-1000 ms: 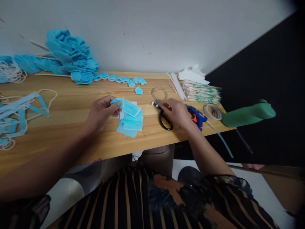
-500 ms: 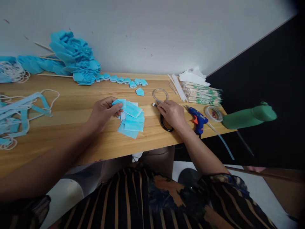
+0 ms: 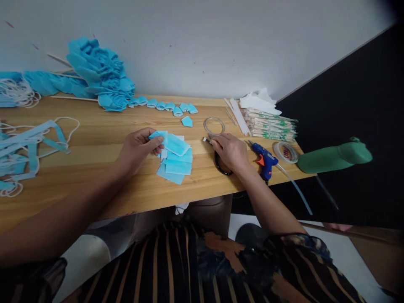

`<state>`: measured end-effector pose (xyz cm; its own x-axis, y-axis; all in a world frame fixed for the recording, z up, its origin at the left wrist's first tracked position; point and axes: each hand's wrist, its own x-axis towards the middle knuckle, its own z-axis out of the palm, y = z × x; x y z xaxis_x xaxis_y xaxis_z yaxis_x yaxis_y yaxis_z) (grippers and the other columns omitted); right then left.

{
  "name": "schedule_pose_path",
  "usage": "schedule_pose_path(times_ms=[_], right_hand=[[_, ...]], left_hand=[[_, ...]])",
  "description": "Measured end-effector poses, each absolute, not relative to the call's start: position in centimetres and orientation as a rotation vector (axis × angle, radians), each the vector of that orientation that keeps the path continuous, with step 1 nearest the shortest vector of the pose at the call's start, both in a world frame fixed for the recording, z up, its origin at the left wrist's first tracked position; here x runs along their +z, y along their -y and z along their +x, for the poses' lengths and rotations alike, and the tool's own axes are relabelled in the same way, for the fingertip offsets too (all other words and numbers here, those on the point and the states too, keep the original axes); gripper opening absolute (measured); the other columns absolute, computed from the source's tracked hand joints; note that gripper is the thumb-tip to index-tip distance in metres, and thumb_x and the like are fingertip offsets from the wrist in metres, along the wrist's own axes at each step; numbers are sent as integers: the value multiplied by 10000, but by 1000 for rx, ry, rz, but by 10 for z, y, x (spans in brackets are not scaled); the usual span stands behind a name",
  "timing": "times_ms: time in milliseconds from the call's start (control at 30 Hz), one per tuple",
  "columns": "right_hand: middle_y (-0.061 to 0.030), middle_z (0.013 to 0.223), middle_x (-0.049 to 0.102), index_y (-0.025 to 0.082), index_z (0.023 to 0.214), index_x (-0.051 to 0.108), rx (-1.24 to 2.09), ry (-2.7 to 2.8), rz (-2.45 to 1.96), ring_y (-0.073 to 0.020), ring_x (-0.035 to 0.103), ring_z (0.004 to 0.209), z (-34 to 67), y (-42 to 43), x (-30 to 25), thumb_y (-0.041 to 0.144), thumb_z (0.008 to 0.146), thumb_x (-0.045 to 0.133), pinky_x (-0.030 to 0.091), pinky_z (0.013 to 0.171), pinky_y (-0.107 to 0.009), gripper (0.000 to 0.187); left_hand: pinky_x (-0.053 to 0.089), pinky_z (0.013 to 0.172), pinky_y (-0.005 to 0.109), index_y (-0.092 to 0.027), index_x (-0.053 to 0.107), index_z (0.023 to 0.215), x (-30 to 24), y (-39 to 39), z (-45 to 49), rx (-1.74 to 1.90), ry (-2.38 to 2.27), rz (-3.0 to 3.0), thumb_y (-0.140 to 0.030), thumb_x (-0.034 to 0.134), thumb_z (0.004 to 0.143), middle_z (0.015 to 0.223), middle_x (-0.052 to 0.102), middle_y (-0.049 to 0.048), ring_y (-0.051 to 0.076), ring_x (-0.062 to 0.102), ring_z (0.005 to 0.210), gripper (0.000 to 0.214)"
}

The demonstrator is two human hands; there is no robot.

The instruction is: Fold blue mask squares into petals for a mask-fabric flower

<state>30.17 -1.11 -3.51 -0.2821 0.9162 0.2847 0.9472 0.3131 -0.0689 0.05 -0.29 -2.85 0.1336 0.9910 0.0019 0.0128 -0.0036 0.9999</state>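
Observation:
My left hand (image 3: 139, 149) pinches one light blue fabric piece (image 3: 172, 143) at its left edge, above a small stack of similar blue pieces (image 3: 175, 168) on the wooden table (image 3: 94, 176). My right hand (image 3: 230, 152) is closed over black-handled scissors (image 3: 219, 164); only part of a handle loop and the blade tip show from under it. A blue glue gun (image 3: 264, 159) lies just right of that hand.
A row of small folded blue pieces (image 3: 164, 105) and a big blue ruffled bundle on sticks (image 3: 97, 80) lie at the back. Mask straps (image 3: 28, 147) lie left. A clear tape ring (image 3: 213, 125), wrapped chopsticks (image 3: 271, 124), tape roll (image 3: 285, 151) and green bottle (image 3: 334, 155) are on the right.
My right hand has slid left from beside the glue gun and closed over the scissors' handles. My left hand keeps its hold on the blue piece.

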Motion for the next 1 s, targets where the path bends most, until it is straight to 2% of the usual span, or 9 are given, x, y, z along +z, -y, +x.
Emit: schedule_pose_path(times_ms=[167, 400, 500, 700, 867, 1000], right_hand=[[-119, 1011, 767, 203, 1074, 747, -156, 2342, -1641, -281, 647, 972, 292, 6, -31, 301, 1027, 566, 405, 742, -370, 211], [-135, 956, 758, 186, 918, 729, -204, 2385, -1674, -275, 638, 918, 282, -2, -36, 198, 1001, 518, 404, 717, -366, 227], [-142, 943, 760, 175, 908, 723, -155, 2338, -1668, -272, 649, 906, 283, -4, -41, 179, 991, 503, 422, 749, -367, 235], [-101, 879, 779, 205, 885, 732, -79, 2153, -1646, -254, 683, 843, 288, -9, -52, 164, 935, 533, 446, 737, -346, 210], [-93, 882, 789, 202, 866, 726, 48, 2003, -1687, -239, 696, 815, 288, -13, -56, 219, 921, 584, 453, 734, -336, 153], [-57, 787, 763, 208, 893, 714, 225, 1836, -1704, -219, 685, 729, 291, -14, -57, 297, 950, 561, 457, 700, -329, 186]], left_hand=[[499, 559, 243, -184, 662, 700, -30, 2, 0, 1112, -1091, 1278, -319, 768, 787, 644, 672, -3, 105, 580, 558, 192], [496, 561, 239, -182, 659, 691, -26, 3, 0, 1111, -1101, 1271, -328, 772, 767, 640, 676, 1, 106, 581, 559, 200], [500, 567, 245, -185, 651, 690, -26, 3, 0, 1102, -1111, 1281, -331, 773, 766, 652, 683, 8, 113, 583, 562, 205], [506, 574, 266, -196, 656, 691, -27, 3, 0, 1102, -1117, 1283, -314, 769, 774, 648, 671, 9, 125, 584, 566, 183], [497, 576, 271, -203, 680, 697, -27, 4, 0, 1103, -1073, 1262, -344, 793, 764, 651, 681, -1, 117, 584, 569, 193], [485, 561, 272, -213, 684, 674, -27, 3, 0, 1097, -1079, 1270, -368, 811, 741, 627, 685, -13, 112, 570, 551, 212]])
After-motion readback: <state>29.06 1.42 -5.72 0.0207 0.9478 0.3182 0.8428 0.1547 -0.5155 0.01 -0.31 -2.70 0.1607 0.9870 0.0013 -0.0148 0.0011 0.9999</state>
